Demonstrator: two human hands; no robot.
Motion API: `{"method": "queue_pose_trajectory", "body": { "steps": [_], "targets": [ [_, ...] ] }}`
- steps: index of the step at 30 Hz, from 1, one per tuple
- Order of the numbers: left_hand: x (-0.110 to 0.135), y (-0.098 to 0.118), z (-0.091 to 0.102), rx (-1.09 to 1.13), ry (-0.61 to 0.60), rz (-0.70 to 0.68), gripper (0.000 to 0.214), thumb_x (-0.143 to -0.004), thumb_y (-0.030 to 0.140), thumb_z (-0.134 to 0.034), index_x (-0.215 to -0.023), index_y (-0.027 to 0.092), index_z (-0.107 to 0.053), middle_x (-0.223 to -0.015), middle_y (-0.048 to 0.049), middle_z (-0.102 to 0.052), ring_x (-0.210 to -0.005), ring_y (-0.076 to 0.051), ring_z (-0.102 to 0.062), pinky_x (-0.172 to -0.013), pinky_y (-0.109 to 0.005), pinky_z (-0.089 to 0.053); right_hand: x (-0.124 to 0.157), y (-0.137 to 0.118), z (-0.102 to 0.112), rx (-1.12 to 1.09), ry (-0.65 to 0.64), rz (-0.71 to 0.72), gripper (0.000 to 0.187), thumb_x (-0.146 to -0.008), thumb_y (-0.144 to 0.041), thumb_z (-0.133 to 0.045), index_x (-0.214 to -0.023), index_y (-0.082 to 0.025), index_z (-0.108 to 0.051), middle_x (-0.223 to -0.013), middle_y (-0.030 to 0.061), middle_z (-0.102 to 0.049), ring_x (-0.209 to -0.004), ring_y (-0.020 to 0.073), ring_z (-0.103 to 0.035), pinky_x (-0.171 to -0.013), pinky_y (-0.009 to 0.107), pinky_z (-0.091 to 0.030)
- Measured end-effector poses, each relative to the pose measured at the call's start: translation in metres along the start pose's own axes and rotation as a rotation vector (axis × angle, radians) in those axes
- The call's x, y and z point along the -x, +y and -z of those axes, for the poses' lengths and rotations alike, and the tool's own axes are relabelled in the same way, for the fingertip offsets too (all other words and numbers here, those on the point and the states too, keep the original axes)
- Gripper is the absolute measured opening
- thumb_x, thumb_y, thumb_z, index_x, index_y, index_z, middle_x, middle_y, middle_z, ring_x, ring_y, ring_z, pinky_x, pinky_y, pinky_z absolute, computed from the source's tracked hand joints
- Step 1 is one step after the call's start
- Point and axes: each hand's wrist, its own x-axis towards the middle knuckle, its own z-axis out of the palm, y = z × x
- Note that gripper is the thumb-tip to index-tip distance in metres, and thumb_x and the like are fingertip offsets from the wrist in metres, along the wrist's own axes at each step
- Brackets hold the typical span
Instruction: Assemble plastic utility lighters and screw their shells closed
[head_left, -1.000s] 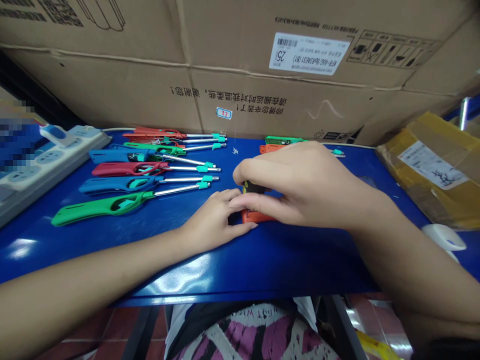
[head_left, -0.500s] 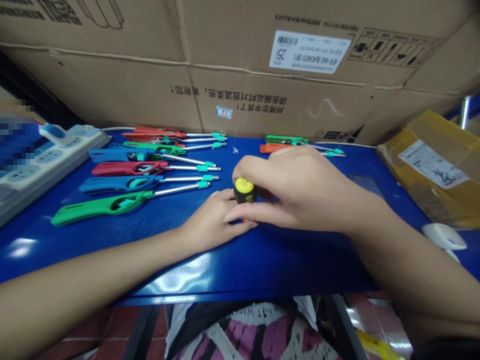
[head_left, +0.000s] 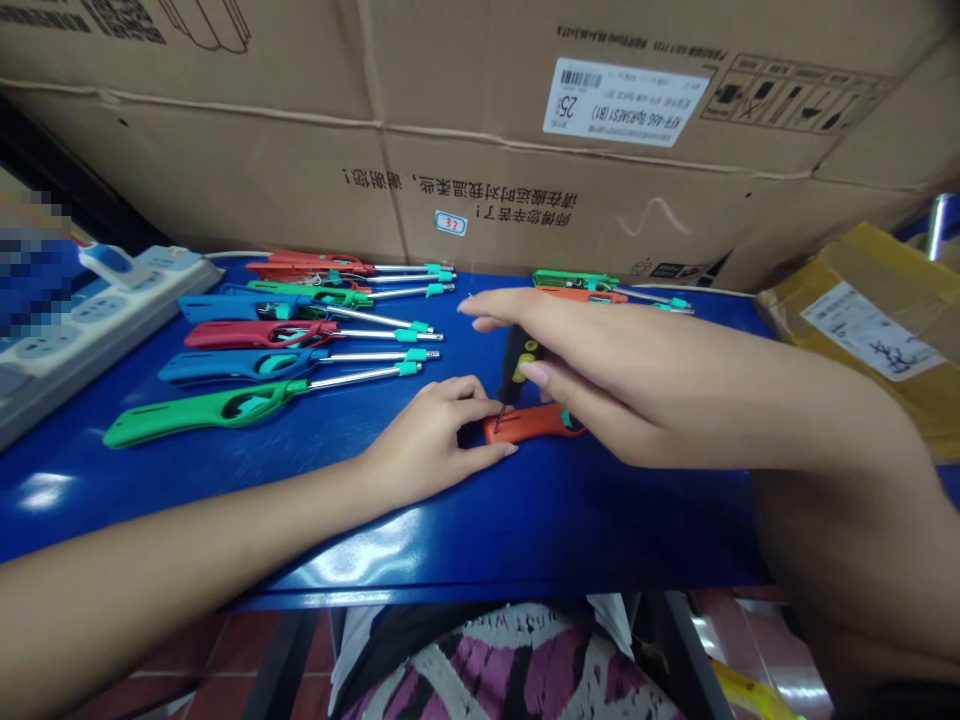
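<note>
An orange gas lighter (head_left: 523, 425) lies on the blue table in front of me, its far part hidden under my right hand. My left hand (head_left: 427, 435) rests on the table at the lighter's handle end, thumb and index finger closed around that end. A black and yellow screwdriver (head_left: 514, 365) stands tilted over the handle, its tip at a spot near the lighter's end. The thumb and palm side of my right hand (head_left: 607, 370) are against the screwdriver's handle, with the fingers stretched leftward beyond it.
Several coloured lighters lie in a row to the left, a green lighter (head_left: 210, 412) nearest. Behind my right hand are a green lighter (head_left: 571, 279) and another orange one. A power strip (head_left: 97, 310) sits left, a large cardboard box (head_left: 300, 150) behind, a taped carton (head_left: 862, 330) right.
My right hand has shifted and turned, its fingers straightening, and the screwdriver has gone from upright to tilted. The orange lighter now shows. My left hand has hardly moved.
</note>
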Motion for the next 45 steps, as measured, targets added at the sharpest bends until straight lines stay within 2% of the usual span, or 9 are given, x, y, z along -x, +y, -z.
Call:
{"method": "queue_pose_trajectory", "body": {
  "steps": [5, 9, 18, 25, 30, 33, 38, 42, 45],
  "targets": [
    [0.000, 0.000, -0.001, -0.026, 0.003, 0.014, 0.025, -0.089, 0.041, -0.074, -0.103, 0.020, -0.076, -0.096, -0.0062, -0.069, -0.090, -0.023, -0.067, -0.081, -0.038, -0.054, -0.001, 0.002, 0.005, 0.034, -0.031, -0.034, 0.013, -0.099, -0.030, -0.052, -0.106, -0.022, -0.061, -0.085, -0.0014, -0.069, -0.066, 0.0139, -0.057, -0.059, 0.026, -0.034],
    [-0.001, 0.004, 0.001, -0.038, -0.015, 0.045, 0.024, -0.090, 0.037, -0.072, -0.108, 0.021, -0.075, -0.098, -0.0062, -0.070, -0.093, -0.024, -0.067, -0.083, -0.039, -0.054, -0.009, -0.001, -0.004, 0.117, 0.020, -0.058, 0.026, -0.101, -0.045, -0.053, -0.094, -0.021, -0.059, -0.069, -0.0033, -0.058, -0.057, 0.0126, -0.046, -0.055, 0.026, -0.022],
    [0.000, 0.002, 0.000, -0.016, 0.010, 0.036, 0.024, -0.089, 0.038, -0.073, -0.107, 0.022, -0.074, -0.094, -0.0049, -0.069, -0.089, -0.023, -0.066, -0.081, -0.037, -0.054, -0.002, -0.012, 0.008, -0.022, -0.110, -0.022, 0.014, -0.101, -0.021, -0.042, -0.098, -0.019, -0.056, -0.082, 0.0003, -0.062, -0.064, 0.0131, -0.046, -0.058, 0.027, -0.027],
    [-0.002, 0.006, 0.002, 0.021, -0.006, 0.096, 0.019, -0.090, 0.037, -0.072, -0.086, 0.019, -0.073, -0.087, -0.0034, -0.067, -0.091, -0.022, -0.065, -0.084, -0.036, -0.054, -0.011, -0.005, -0.009, 0.023, 0.051, -0.017, 0.037, -0.103, -0.052, -0.046, -0.087, -0.020, -0.057, -0.064, -0.0036, -0.051, -0.057, 0.0130, -0.044, -0.057, 0.027, -0.022],
    [-0.002, 0.006, 0.002, 0.012, 0.010, 0.055, 0.021, -0.090, 0.038, -0.071, -0.100, 0.020, -0.073, -0.094, -0.0047, -0.067, -0.089, -0.023, -0.064, -0.081, -0.037, -0.053, -0.009, -0.006, -0.007, -0.036, 0.022, -0.002, 0.026, -0.105, -0.034, -0.038, -0.103, -0.018, -0.058, -0.102, 0.0061, -0.064, -0.083, 0.0171, -0.056, -0.068, 0.029, -0.038],
    [-0.001, 0.003, 0.001, -0.012, 0.003, 0.045, 0.021, -0.090, 0.039, -0.071, -0.098, 0.019, -0.074, -0.087, -0.0041, -0.065, -0.082, -0.021, -0.063, -0.073, -0.035, -0.051, -0.006, -0.002, -0.002, -0.063, 0.007, 0.004, 0.021, -0.100, -0.022, -0.041, -0.111, -0.018, -0.058, -0.110, 0.0074, -0.065, -0.089, 0.0179, -0.058, -0.074, 0.030, -0.041],
    [-0.001, 0.004, 0.001, -0.021, -0.005, 0.054, 0.020, -0.090, 0.038, -0.072, -0.096, 0.018, -0.074, -0.090, -0.0040, -0.065, -0.085, -0.021, -0.064, -0.077, -0.035, -0.052, -0.009, 0.003, -0.007, -0.068, 0.066, 0.055, 0.018, -0.101, -0.030, -0.049, -0.104, -0.020, -0.064, -0.101, 0.0023, -0.070, -0.087, 0.0160, -0.061, -0.070, 0.027, -0.037],
    [-0.003, 0.008, 0.002, -0.022, 0.008, 0.098, 0.022, -0.090, 0.039, -0.071, -0.084, 0.018, -0.070, -0.089, -0.0034, -0.065, -0.086, -0.021, -0.064, -0.080, -0.034, -0.054, -0.012, -0.004, -0.013, 0.001, 0.105, 0.044, 0.034, -0.103, -0.046, -0.050, -0.087, -0.019, -0.063, -0.080, -0.0008, -0.067, -0.070, 0.0133, -0.055, -0.061, 0.027, -0.029],
    [-0.003, 0.008, 0.002, 0.022, 0.011, 0.092, 0.019, -0.091, 0.037, -0.069, -0.086, 0.018, -0.070, -0.090, -0.0040, -0.066, -0.087, -0.021, -0.065, -0.082, -0.036, -0.056, -0.008, -0.012, -0.007, 0.050, 0.050, 0.035, 0.029, -0.104, -0.040, -0.046, -0.091, -0.019, -0.061, -0.083, 0.0006, -0.067, -0.066, 0.0138, -0.051, -0.059, 0.028, -0.025]
  ]
}}
